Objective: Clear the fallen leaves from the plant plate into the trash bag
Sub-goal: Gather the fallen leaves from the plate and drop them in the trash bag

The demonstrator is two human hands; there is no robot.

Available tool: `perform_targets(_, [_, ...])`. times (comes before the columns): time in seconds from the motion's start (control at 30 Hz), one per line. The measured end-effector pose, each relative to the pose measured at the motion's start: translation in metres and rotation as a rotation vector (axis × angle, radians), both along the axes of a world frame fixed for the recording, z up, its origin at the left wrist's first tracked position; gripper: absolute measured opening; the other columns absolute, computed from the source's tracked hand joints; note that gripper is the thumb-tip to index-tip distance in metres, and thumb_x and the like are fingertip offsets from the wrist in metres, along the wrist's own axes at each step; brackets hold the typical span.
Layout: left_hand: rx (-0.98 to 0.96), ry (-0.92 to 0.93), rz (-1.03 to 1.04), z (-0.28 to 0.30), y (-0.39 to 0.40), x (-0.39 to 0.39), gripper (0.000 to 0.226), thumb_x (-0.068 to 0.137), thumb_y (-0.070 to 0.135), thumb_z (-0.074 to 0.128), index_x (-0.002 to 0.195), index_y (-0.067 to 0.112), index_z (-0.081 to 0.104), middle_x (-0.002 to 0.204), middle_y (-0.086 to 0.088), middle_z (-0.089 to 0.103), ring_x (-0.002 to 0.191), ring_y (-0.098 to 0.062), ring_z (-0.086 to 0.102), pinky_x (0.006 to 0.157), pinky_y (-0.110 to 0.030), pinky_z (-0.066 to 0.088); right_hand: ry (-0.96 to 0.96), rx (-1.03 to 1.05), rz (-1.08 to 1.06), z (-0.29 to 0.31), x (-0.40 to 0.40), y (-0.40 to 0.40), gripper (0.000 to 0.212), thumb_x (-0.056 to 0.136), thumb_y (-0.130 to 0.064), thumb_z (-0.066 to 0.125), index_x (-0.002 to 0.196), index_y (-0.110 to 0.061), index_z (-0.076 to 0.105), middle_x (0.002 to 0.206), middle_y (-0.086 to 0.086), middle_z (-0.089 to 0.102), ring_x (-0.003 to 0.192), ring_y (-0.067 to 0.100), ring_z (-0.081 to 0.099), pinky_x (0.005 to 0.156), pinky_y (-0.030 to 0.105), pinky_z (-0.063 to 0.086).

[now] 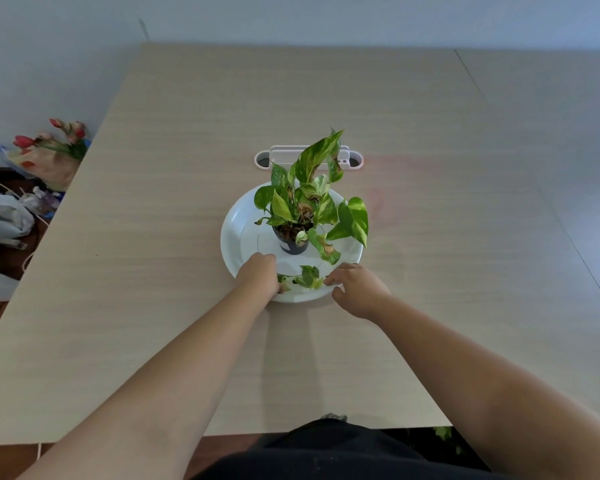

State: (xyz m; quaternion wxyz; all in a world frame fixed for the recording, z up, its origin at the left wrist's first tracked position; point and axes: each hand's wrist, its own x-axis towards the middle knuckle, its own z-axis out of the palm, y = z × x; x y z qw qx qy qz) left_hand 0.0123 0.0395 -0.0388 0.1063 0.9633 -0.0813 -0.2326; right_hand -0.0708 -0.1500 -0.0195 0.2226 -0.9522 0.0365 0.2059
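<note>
A round white plate (238,230) sits mid-table with a small black pot (293,245) holding a green and yellow leafy plant (314,199). Fallen leaves (309,276) lie on the plate's near rim. My left hand (258,273) rests on the plate's near-left edge, its fingers curled over some leaves at its right side. At the near-right edge my right hand (357,285) touches the leaf pile with its fingertips. Below the table's near edge, at the lower right, a dark bag (444,441) shows green leaves inside.
The pale wooden table (153,237) has a white cable slot (355,161) just behind the plant. A bouquet of red flowers (52,147) and white bags (4,213) lie on the floor to the left. A second table adjoins on the right.
</note>
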Motion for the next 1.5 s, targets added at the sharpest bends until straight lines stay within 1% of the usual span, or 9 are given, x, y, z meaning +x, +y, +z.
perform_targets(0.33, [-0.056, 0.062, -0.019, -0.005, 0.008, 0.008, 0.014, 0.075, 0.009, 0.066, 0.085, 0.018, 0.071, 0.106, -0.006, 0.064, 0.092, -0.028, 0.063, 0.078, -0.031, 0.052, 0.088, -0.114, 0.035, 0.011, 0.023, 0.023, 0.039, 0.096, -0.018, 0.04, 0.133, -0.019, 0.053, 0.131, 0.011, 0.05, 0.113, 0.031, 0.055, 0.08, 0.032, 0.044])
perform_targets(0.53, [-0.053, 0.025, -0.043, -0.004, 0.008, 0.009, 0.022, 0.077, 0.006, 0.062, 0.093, 0.017, 0.072, 0.106, -0.009, 0.062, 0.089, -0.03, 0.063, 0.079, -0.035, 0.056, 0.082, -0.093, 0.024, -0.007, 0.033, 0.042, 0.05, 0.094, -0.029, 0.048, 0.142, -0.023, 0.042, 0.147, 0.009, 0.038, 0.126, 0.034, 0.043, 0.097, 0.039, 0.043])
perform_targets(0.7, [-0.071, 0.035, -0.064, -0.006, 0.009, 0.008, 0.021, 0.079, 0.014, 0.064, 0.099, 0.014, 0.069, 0.107, -0.01, 0.063, 0.093, -0.029, 0.063, 0.081, -0.037, 0.055, 0.064, -0.074, -0.016, -0.023, 0.039, 0.048, 0.039, 0.093, -0.03, 0.049, 0.132, -0.025, 0.054, 0.137, 0.003, 0.048, 0.121, 0.029, 0.048, 0.09, 0.036, 0.046])
perform_targets(0.83, [-0.101, 0.027, -0.073, -0.008, 0.011, 0.006, 0.022, 0.078, 0.02, 0.068, 0.099, 0.013, 0.066, 0.106, -0.011, 0.064, 0.093, -0.03, 0.063, 0.077, -0.035, 0.054, 0.102, -0.048, 0.046, -0.027, 0.039, 0.048, 0.037, 0.088, -0.008, 0.047, 0.113, -0.026, 0.067, 0.121, 0.002, 0.053, 0.102, 0.026, 0.058, 0.077, 0.034, 0.05])
perform_targets(1.0, [-0.155, 0.017, -0.067, -0.008, 0.018, 0.007, 0.017, 0.078, 0.02, 0.068, 0.093, 0.014, 0.067, 0.103, -0.008, 0.066, 0.092, -0.027, 0.063, 0.074, -0.031, 0.051, 0.116, -0.034, 0.051, -0.024, 0.039, 0.041, 0.024, 0.083, -0.003, 0.052, 0.096, -0.02, 0.062, 0.108, 0.004, 0.058, 0.094, 0.028, 0.057, 0.078, 0.038, 0.053])
perform_targets(1.13, [-0.234, -0.021, -0.064, -0.005, 0.025, 0.009, 0.013, 0.078, 0.017, 0.067, 0.09, 0.015, 0.066, 0.096, -0.005, 0.067, 0.089, -0.025, 0.063, 0.068, -0.027, 0.043, 0.073, -0.014, 0.035, -0.028, 0.047, 0.033, 0.039, 0.089, -0.006, 0.044, 0.122, -0.02, 0.061, 0.125, 0.006, 0.057, 0.11, 0.03, 0.056, 0.09, 0.037, 0.05])
perform_targets(1.23, [-0.26, -0.065, -0.086, 0.001, 0.031, 0.011, 0.024, 0.08, 0.016, 0.065, 0.104, 0.016, 0.067, 0.099, -0.004, 0.069, 0.092, -0.024, 0.063, 0.069, -0.026, 0.043, 0.04, 0.009, -0.029, -0.033, 0.049, 0.036, 0.046, 0.091, -0.02, 0.045, 0.137, -0.026, 0.048, 0.138, -0.001, 0.05, 0.123, 0.022, 0.051, 0.091, 0.023, 0.039])
perform_targets(1.33, [-0.276, -0.065, -0.104, 0.004, 0.035, 0.013, 0.034, 0.082, 0.016, 0.062, 0.115, 0.017, 0.066, 0.101, -0.004, 0.069, 0.093, -0.023, 0.063, 0.071, -0.026, 0.044, -0.008, -0.053, 0.03, -0.038, 0.05, 0.039, 0.047, 0.095, -0.015, 0.044, 0.141, -0.017, 0.041, 0.144, 0.004, 0.037, 0.133, 0.023, 0.035, 0.102, 0.026, 0.033])
perform_targets(1.5, [-0.29, -0.038, -0.152, 0.006, 0.038, 0.011, 0.02, 0.081, 0.012, 0.061, 0.097, 0.011, 0.073, 0.09, -0.009, 0.069, 0.085, -0.026, 0.064, 0.072, -0.034, 0.051, -0.031, -0.039, -0.033, -0.044, 0.047, 0.039, 0.027, 0.093, -0.012, 0.048, 0.116, -0.014, 0.062, 0.1, -0.009, 0.054, 0.112, 0.021, 0.055, 0.072, 0.012, 0.035])
